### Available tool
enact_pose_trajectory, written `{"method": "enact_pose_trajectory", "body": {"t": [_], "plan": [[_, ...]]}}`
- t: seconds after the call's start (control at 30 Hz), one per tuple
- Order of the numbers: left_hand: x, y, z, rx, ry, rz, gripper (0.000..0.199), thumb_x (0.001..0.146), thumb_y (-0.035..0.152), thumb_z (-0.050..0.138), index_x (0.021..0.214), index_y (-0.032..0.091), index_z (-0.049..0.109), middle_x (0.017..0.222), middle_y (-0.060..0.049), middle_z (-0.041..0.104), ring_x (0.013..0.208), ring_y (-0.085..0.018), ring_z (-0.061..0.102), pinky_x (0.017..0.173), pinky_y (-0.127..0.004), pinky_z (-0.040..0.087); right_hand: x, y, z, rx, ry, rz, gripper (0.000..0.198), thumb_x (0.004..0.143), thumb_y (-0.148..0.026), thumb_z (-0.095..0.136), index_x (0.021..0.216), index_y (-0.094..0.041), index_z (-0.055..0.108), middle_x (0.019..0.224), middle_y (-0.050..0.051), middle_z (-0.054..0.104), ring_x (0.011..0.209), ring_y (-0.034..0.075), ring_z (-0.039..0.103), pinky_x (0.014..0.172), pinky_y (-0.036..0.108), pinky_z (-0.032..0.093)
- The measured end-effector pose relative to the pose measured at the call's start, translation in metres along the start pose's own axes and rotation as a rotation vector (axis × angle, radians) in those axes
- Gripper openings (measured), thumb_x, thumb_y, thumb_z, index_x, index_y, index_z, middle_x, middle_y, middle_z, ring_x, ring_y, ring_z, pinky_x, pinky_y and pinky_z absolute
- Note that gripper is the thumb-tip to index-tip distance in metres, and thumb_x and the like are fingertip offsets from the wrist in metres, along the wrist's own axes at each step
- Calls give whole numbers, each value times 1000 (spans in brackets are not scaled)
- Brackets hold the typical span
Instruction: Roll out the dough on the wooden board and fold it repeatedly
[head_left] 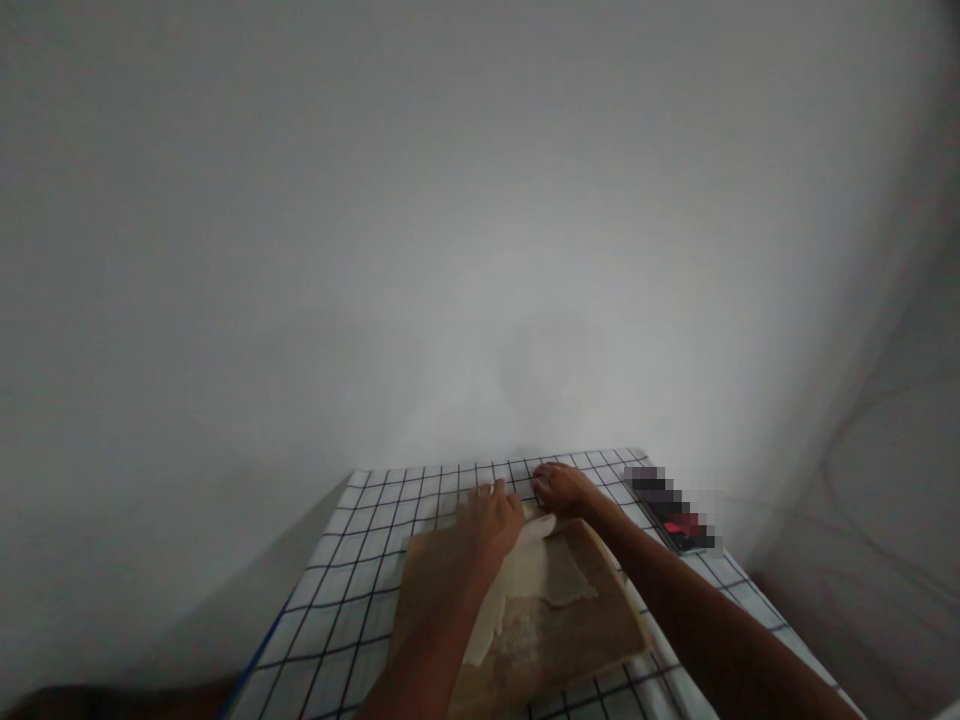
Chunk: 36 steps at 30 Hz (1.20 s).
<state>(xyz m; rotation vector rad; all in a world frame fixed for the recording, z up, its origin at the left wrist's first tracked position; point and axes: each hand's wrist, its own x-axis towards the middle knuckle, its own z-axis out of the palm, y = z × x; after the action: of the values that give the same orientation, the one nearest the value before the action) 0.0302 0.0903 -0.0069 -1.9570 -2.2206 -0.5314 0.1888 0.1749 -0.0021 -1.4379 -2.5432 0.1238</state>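
A thin, pale sheet that looks like dough (551,575) lies on a wooden board (585,635), its lower edge ragged. Near the board's far edge, part of the sheet forms a raised, whitish fold or roll (538,526). My left hand (495,515) is over the far side of the sheet, left of that fold. Its fingers bend downward and are partly smeared by motion. Beyond the fold, my right hand (561,487) is at the board's far edge, fingers curled and close together. What lies under its fingers is hidden.
The board rests on a table with a white cloth with dark grid lines (352,570). A dark item with a red patch, partly pixelated (675,520), lies at the right edge. A plain wall (480,250) stands right behind the table.
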Motion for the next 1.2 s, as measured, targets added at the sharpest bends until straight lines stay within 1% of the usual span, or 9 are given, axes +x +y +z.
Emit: {"method": "enact_pose_trajectory", "body": {"t": [0.2, 0.4, 0.53, 0.73, 0.83, 0.93, 1.03, 1.1, 1.2], "plan": [[-4, -3, 11, 32, 68, 84, 43, 99, 30, 41, 133, 18, 63, 129, -17, 68, 124, -35, 59, 102, -58, 46, -24, 3, 5, 9, 40, 59, 35, 102, -36, 39, 119, -22, 67, 128, 10, 68, 124, 23, 58, 102, 36, 44], [-29, -13, 25, 39, 161, 271, 45, 100, 29, 40, 142, 22, 55, 146, -12, 59, 143, -35, 44, 119, -66, 25, -75, -12, 3, -11, 83, 183, 43, 105, -37, 28, 128, -22, 62, 135, 12, 64, 127, 25, 57, 102, 42, 45], [-50, -15, 20, 20, 150, 344, 45, 100, 28, 40, 142, 24, 56, 148, -9, 57, 145, -33, 42, 121, -62, 26, -114, -32, 7, -18, 125, 228, 43, 105, -37, 30, 139, -28, 55, 156, 9, 47, 141, 28, 43, 110, 50, 37], [-68, -20, 12, 2, 146, 419, 46, 100, 21, 37, 142, 23, 57, 152, -6, 54, 147, -28, 40, 123, -53, 30, -155, -57, 21, -26, 206, 283, 49, 107, -39, 25, 147, -23, 49, 157, 11, 46, 146, 27, 37, 117, 47, 32], [-62, -18, 15, 17, 127, 478, 45, 100, 19, 35, 135, 23, 63, 153, -5, 53, 147, -30, 39, 121, -55, 33, -151, -55, 21, -12, 193, 292, 48, 107, -39, 26, 145, -26, 51, 155, 8, 48, 145, 26, 39, 117, 48, 32], [-48, -11, 21, 17, 100, 413, 42, 100, 22, 39, 132, 25, 65, 149, -7, 56, 146, -34, 41, 118, -60, 34, -134, -43, 13, 8, 194, 260, 46, 107, -41, 25, 137, -31, 58, 152, 5, 52, 140, 25, 47, 112, 46, 37], [-31, -5, 25, -12, 100, 316, 43, 100, 26, 42, 139, 26, 60, 145, -10, 60, 141, -35, 47, 115, -61, 37, -109, -29, 4, 1, 176, 233, 44, 107, -40, 27, 131, -29, 62, 148, 7, 56, 132, 23, 54, 106, 40, 42], [-21, -3, 24, -29, 98, 298, 42, 99, 28, 44, 138, 26, 60, 140, -11, 63, 137, -35, 51, 113, -59, 39, -90, -20, 0, -11, 142, 213, 43, 106, -39, 27, 125, -26, 64, 138, 9, 63, 126, 22, 58, 103, 38, 44], [-5, -1, 18, -21, 55, 328, 35, 98, 26, 47, 126, 28, 68, 137, -10, 65, 133, -32, 54, 110, -54, 42, -62, -8, -3, -19, 104, 181, 46, 107, -39, 26, 110, -22, 69, 119, 10, 71, 116, 22, 63, 99, 37, 45]]}}
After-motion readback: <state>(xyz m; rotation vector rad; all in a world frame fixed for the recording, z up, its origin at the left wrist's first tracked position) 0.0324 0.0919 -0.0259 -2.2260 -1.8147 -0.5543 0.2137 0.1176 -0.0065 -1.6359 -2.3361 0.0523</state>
